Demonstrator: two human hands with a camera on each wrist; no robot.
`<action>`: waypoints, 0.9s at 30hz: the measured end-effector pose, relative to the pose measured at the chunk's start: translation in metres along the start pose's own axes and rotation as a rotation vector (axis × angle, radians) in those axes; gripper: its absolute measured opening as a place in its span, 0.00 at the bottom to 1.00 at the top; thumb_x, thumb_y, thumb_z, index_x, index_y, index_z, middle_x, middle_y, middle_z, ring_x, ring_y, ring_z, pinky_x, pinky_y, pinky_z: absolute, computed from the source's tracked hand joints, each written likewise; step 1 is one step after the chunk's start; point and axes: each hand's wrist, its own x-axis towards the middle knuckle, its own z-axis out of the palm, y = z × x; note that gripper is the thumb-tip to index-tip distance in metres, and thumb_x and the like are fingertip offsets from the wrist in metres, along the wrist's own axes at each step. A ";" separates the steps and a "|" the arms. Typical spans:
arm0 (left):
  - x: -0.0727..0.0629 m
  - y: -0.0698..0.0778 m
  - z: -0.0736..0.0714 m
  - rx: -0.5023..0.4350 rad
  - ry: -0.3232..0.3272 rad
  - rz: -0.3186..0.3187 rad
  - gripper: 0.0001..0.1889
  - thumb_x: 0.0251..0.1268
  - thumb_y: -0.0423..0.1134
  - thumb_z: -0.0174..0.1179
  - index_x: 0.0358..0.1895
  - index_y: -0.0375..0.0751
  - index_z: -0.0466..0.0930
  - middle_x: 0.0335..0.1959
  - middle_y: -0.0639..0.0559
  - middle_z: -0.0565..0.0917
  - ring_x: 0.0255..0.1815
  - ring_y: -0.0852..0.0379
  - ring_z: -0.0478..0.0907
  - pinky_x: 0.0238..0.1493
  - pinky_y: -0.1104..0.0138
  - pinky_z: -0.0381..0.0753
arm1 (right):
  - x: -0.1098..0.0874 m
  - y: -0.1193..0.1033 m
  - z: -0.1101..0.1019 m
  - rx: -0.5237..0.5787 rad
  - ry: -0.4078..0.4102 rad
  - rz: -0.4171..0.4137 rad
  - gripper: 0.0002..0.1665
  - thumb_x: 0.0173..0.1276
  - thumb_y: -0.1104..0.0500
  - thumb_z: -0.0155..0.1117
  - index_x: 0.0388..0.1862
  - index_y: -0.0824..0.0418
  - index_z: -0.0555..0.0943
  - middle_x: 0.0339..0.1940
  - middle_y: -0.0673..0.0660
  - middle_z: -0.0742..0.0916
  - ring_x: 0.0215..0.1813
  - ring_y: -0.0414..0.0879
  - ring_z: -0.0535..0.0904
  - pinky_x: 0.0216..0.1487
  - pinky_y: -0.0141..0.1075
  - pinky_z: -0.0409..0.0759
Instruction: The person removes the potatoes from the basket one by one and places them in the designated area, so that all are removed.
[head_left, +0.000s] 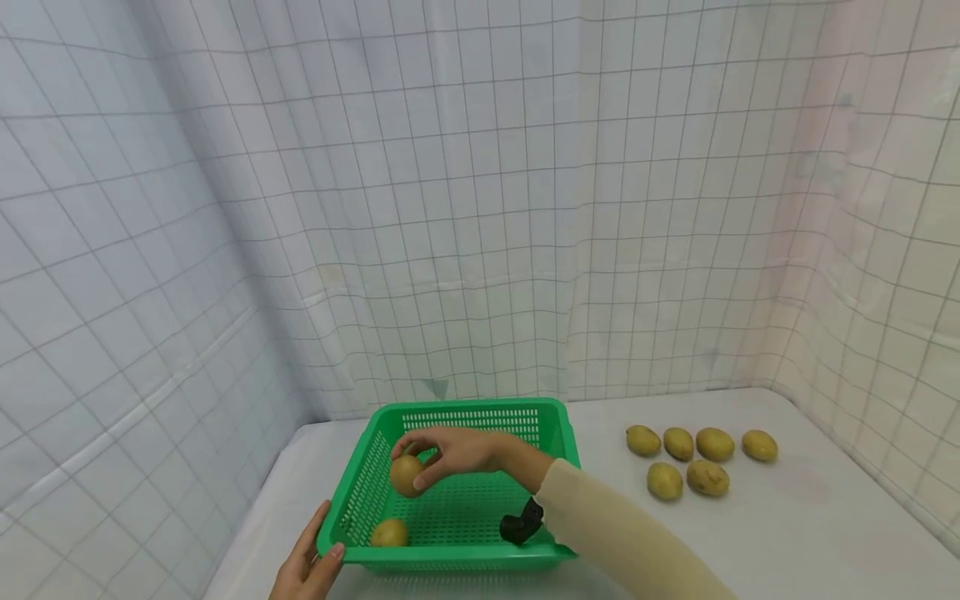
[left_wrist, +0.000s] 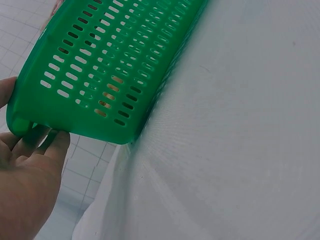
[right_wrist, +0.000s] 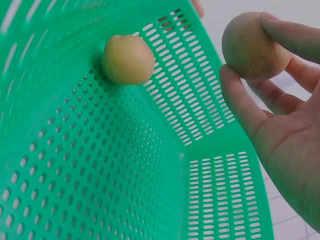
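Note:
A green plastic basket (head_left: 450, 552) with slotted walls stands on the white table. My left hand (head_left: 306, 560) grips its near left corner; the left wrist view shows the fingers (left_wrist: 59, 145) curled at the rim. Over the basket, my right hand (head_left: 457, 452) holds a potato (head_left: 406, 476) between thumb and fingertips. That held potato (right_wrist: 252, 46) appears in the right wrist view above the basket wall. One more potato (head_left: 390, 533) lies inside, in the near left corner of the basket floor, and also shows in the right wrist view (right_wrist: 128, 59).
To the right of the basket, several potatoes (head_left: 715, 444) lie on the white table (head_left: 787, 533) in two loose rows. A black device (head_left: 522, 523) sits at my right wrist, over the basket. White gridded sheets (head_left: 480, 208) hang behind and at both sides.

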 end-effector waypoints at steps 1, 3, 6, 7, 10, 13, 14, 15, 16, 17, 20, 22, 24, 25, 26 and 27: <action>0.000 0.000 -0.001 0.003 -0.001 0.000 0.45 0.81 0.42 0.57 0.84 0.32 0.35 0.80 0.22 0.45 0.74 0.27 0.55 0.62 0.61 0.78 | -0.002 -0.002 0.000 -0.002 0.014 -0.004 0.28 0.74 0.67 0.67 0.70 0.62 0.73 0.61 0.47 0.80 0.65 0.43 0.75 0.62 0.36 0.79; 0.000 0.001 -0.002 0.007 -0.004 0.005 0.45 0.81 0.42 0.57 0.84 0.32 0.35 0.80 0.22 0.45 0.74 0.27 0.55 0.61 0.63 0.78 | -0.007 -0.005 -0.002 -0.002 0.043 -0.008 0.27 0.73 0.67 0.68 0.69 0.61 0.74 0.62 0.47 0.80 0.66 0.44 0.74 0.64 0.36 0.78; 0.000 0.002 -0.002 -0.004 -0.014 0.018 0.45 0.81 0.41 0.57 0.83 0.31 0.35 0.80 0.22 0.44 0.74 0.28 0.54 0.60 0.66 0.78 | -0.017 -0.006 -0.004 0.004 0.101 -0.007 0.27 0.72 0.67 0.70 0.67 0.60 0.75 0.64 0.49 0.79 0.68 0.48 0.73 0.63 0.37 0.79; 0.000 0.002 -0.002 -0.010 -0.022 0.022 0.45 0.81 0.41 0.57 0.83 0.31 0.35 0.80 0.23 0.44 0.74 0.28 0.53 0.60 0.67 0.77 | -0.021 -0.007 -0.005 0.000 0.128 -0.003 0.27 0.71 0.67 0.70 0.67 0.59 0.75 0.64 0.49 0.79 0.67 0.48 0.73 0.62 0.37 0.80; 0.000 0.001 -0.001 -0.021 -0.027 0.021 0.45 0.81 0.40 0.58 0.84 0.31 0.34 0.80 0.23 0.43 0.74 0.29 0.52 0.60 0.69 0.76 | -0.033 -0.006 -0.008 -0.018 0.196 0.008 0.27 0.70 0.65 0.72 0.66 0.57 0.76 0.64 0.49 0.78 0.66 0.49 0.73 0.60 0.38 0.80; 0.000 0.001 -0.002 -0.013 -0.011 0.016 0.45 0.80 0.40 0.58 0.84 0.32 0.35 0.80 0.23 0.45 0.74 0.28 0.53 0.60 0.68 0.77 | -0.043 -0.006 -0.011 -0.024 0.233 0.016 0.27 0.71 0.64 0.72 0.66 0.54 0.76 0.63 0.50 0.78 0.65 0.50 0.74 0.59 0.39 0.81; 0.000 0.001 -0.002 -0.010 -0.004 0.015 0.45 0.81 0.40 0.58 0.84 0.32 0.35 0.80 0.23 0.45 0.74 0.28 0.54 0.60 0.67 0.77 | -0.046 -0.005 -0.012 -0.021 0.237 0.016 0.27 0.71 0.64 0.72 0.67 0.54 0.76 0.63 0.51 0.78 0.65 0.50 0.74 0.60 0.39 0.81; 0.000 0.001 -0.002 -0.007 0.000 0.014 0.45 0.81 0.40 0.57 0.84 0.32 0.35 0.80 0.23 0.46 0.74 0.28 0.55 0.61 0.66 0.77 | -0.048 -0.005 -0.013 -0.017 0.242 0.017 0.27 0.71 0.64 0.72 0.67 0.54 0.76 0.63 0.51 0.78 0.65 0.51 0.74 0.59 0.40 0.82; 0.001 0.000 -0.002 -0.005 -0.002 0.014 0.45 0.81 0.41 0.57 0.84 0.32 0.35 0.80 0.23 0.46 0.74 0.27 0.55 0.61 0.64 0.77 | -0.051 -0.004 -0.014 -0.015 0.247 0.019 0.27 0.71 0.64 0.72 0.67 0.54 0.76 0.62 0.52 0.78 0.65 0.52 0.74 0.59 0.40 0.82; 0.001 0.000 -0.002 -0.005 -0.006 0.013 0.45 0.81 0.41 0.57 0.84 0.32 0.35 0.80 0.22 0.45 0.74 0.27 0.55 0.62 0.63 0.77 | -0.054 -0.004 -0.014 -0.015 0.253 0.021 0.28 0.71 0.64 0.72 0.67 0.56 0.76 0.62 0.52 0.78 0.65 0.52 0.74 0.59 0.40 0.82; 0.002 -0.001 -0.002 -0.015 -0.020 0.010 0.45 0.81 0.41 0.57 0.84 0.32 0.34 0.80 0.23 0.44 0.74 0.28 0.53 0.63 0.63 0.76 | -0.062 -0.002 -0.016 -0.018 0.277 0.039 0.28 0.71 0.63 0.72 0.68 0.57 0.76 0.62 0.52 0.78 0.64 0.51 0.75 0.58 0.40 0.82; 0.002 -0.001 -0.002 -0.017 -0.017 0.007 0.45 0.81 0.41 0.57 0.84 0.33 0.34 0.80 0.23 0.44 0.74 0.28 0.53 0.62 0.66 0.76 | -0.066 -0.001 -0.017 -0.020 0.290 0.043 0.29 0.71 0.62 0.72 0.69 0.58 0.76 0.63 0.52 0.78 0.62 0.50 0.76 0.57 0.41 0.82; 0.002 -0.001 -0.002 -0.020 -0.016 0.009 0.45 0.81 0.41 0.57 0.84 0.33 0.34 0.80 0.23 0.45 0.74 0.28 0.53 0.60 0.68 0.77 | -0.070 -0.001 -0.018 -0.017 0.305 0.054 0.28 0.71 0.61 0.72 0.69 0.57 0.76 0.63 0.53 0.78 0.60 0.49 0.78 0.55 0.41 0.83; 0.003 -0.001 -0.002 -0.022 -0.016 0.009 0.45 0.81 0.41 0.57 0.84 0.32 0.34 0.80 0.23 0.44 0.74 0.28 0.53 0.60 0.69 0.77 | -0.072 -0.002 -0.019 -0.017 0.314 0.058 0.28 0.71 0.61 0.72 0.68 0.56 0.77 0.63 0.53 0.78 0.60 0.49 0.79 0.55 0.42 0.83; 0.003 -0.001 -0.001 -0.025 -0.016 0.009 0.46 0.81 0.41 0.58 0.84 0.32 0.34 0.80 0.23 0.44 0.74 0.28 0.53 0.60 0.69 0.77 | -0.075 -0.002 -0.020 -0.015 0.322 0.061 0.29 0.71 0.61 0.72 0.69 0.57 0.76 0.63 0.53 0.78 0.59 0.49 0.79 0.55 0.42 0.83; 0.004 -0.001 -0.001 -0.029 -0.019 0.009 0.46 0.80 0.41 0.58 0.84 0.32 0.33 0.80 0.23 0.44 0.74 0.29 0.53 0.60 0.69 0.76 | -0.077 -0.003 -0.020 -0.009 0.328 0.063 0.29 0.71 0.61 0.72 0.69 0.57 0.76 0.63 0.54 0.78 0.59 0.50 0.79 0.55 0.43 0.83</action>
